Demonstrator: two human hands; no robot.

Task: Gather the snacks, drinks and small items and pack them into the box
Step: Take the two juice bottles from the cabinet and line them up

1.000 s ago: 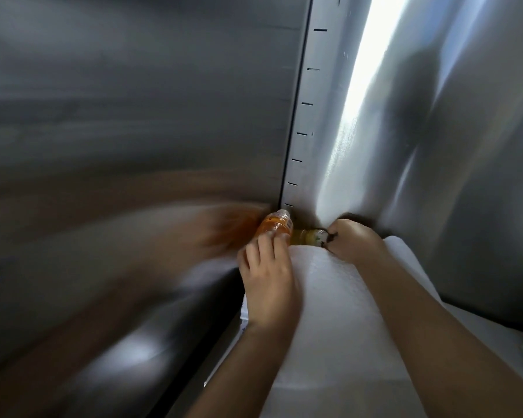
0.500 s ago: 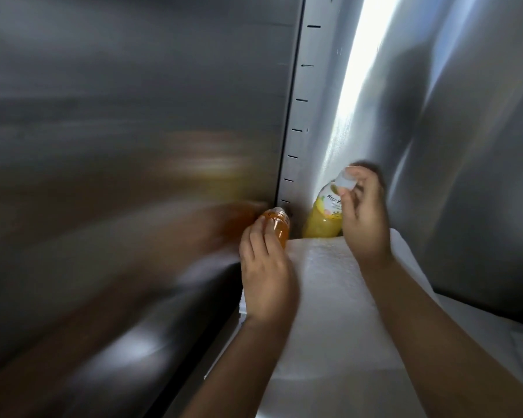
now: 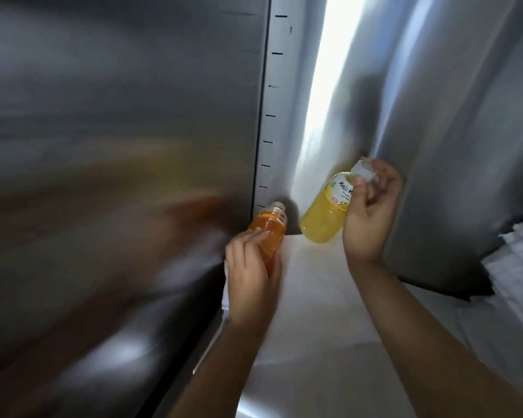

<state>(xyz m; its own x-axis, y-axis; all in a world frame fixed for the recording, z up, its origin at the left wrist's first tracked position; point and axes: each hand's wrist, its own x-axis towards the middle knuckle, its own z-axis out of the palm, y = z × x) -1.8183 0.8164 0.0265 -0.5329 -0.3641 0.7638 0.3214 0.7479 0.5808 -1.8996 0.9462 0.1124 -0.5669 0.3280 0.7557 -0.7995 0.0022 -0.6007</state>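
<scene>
Steel wall [image 3: 118, 146]: brushed metal, fills the frame from 7 to 12 o'clock; blurred reflections on it.
Slotted rail [image 3: 272, 116]: upright strip with short slots, at 12 o'clock from the bottles.
Shelf [image 3: 314, 312]: white lined surface running from 6 o'clock up to the back corner.
Right hand [image 3: 369, 218]: at 2 o'clock of the shelf; grip closed around the neck and cap of the yellow bottle.
Left hand [image 3: 251, 273]: at centre; grip wrapped around the body of the orange bottle.
Yellow bottle [image 3: 323, 218]: labelled, tilted, its base at or just above the shelf's back edge; contact cannot be told.
Orange bottle [image 3: 269, 230]: tilted, cap pointing to 12 o'clock, beside the rail.
Box: not in view.
Step in hand: gathering; both drinks taken up from the back corner, judged early in the task.
Next move: draw both bottles back toward 6 o'clock, clear of the walls, and carry them to the box.
</scene>
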